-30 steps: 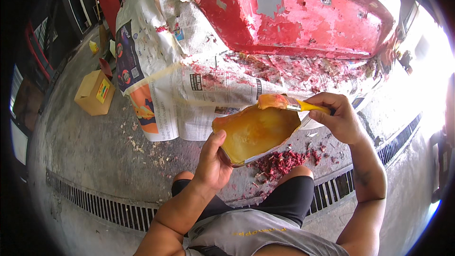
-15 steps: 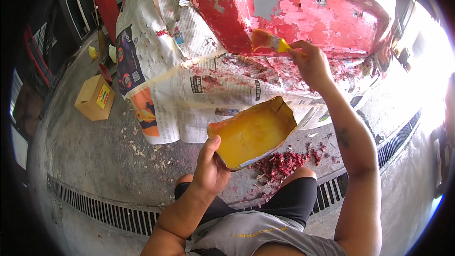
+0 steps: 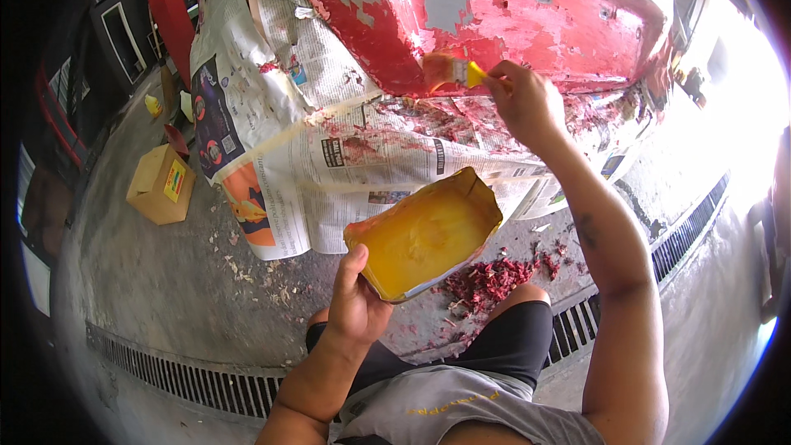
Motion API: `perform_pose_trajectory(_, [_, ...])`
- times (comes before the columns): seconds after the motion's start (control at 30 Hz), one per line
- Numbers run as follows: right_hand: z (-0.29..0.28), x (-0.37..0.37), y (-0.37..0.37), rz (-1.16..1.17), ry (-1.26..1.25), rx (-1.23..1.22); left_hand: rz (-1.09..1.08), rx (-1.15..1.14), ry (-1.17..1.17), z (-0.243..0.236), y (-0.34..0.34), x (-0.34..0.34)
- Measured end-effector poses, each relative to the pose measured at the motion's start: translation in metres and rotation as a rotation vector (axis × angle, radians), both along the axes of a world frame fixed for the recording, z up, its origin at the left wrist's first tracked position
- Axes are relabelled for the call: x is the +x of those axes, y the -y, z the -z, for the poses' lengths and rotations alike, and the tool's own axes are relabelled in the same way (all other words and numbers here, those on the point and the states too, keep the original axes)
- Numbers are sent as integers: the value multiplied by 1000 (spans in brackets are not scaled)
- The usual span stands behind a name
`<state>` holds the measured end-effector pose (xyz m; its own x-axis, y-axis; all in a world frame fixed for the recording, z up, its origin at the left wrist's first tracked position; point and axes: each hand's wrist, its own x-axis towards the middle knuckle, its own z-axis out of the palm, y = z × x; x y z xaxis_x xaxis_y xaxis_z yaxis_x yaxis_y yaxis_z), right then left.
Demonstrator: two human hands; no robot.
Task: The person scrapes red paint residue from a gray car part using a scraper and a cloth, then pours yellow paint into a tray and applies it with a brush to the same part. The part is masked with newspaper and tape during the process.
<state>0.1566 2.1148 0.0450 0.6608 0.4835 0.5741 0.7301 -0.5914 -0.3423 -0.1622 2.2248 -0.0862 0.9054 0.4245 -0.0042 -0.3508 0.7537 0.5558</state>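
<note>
My left hand [image 3: 360, 301] grips the near left side of a shallow open container [image 3: 424, 237] with yellowish liquid in it, held tilted above the floor. In my right hand [image 3: 526, 107] is a paintbrush [image 3: 461, 72] with a yellow handle, its fingers closed around the handle. The brush's reddish bristles touch the lower left part of a red vehicle panel [image 3: 568, 41]. Paint on that panel is flaking, with grey patches showing. Taped newspaper [image 3: 305, 173] covers the surface below and left of the panel, with red paint scraps lying on it.
A heap of red paint scrapings [image 3: 492, 284] lies on the concrete floor in front of my knees. An open cardboard box [image 3: 161, 185] stands at the left. A slotted drain grate [image 3: 189, 375] crosses the floor, and a red post [image 3: 167, 12] rises at the far left.
The brush has shifted slightly left and down along the red panel. The view has turned a little, and the container appears slightly further left, still in my left hand.
</note>
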Motion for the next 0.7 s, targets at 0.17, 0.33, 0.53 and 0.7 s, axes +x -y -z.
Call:
perform_pose_trajectory(0.17, [-6,18,22,21,127,154,-22,-2,-11,3,-3,-4])
perform_pose_trajectory(0.33, [22,-7,19,-232,385,178,-40,15,-8,5,-2,-2])
perform_pose_trajectory(0.53, [25,-39,19,-82,648,-103,-14,17,5,5,-5,-4])
perform_pose_trajectory(0.7, [26,-52,10,-31,748,-335,-23,-10,4,7,-7,-6])
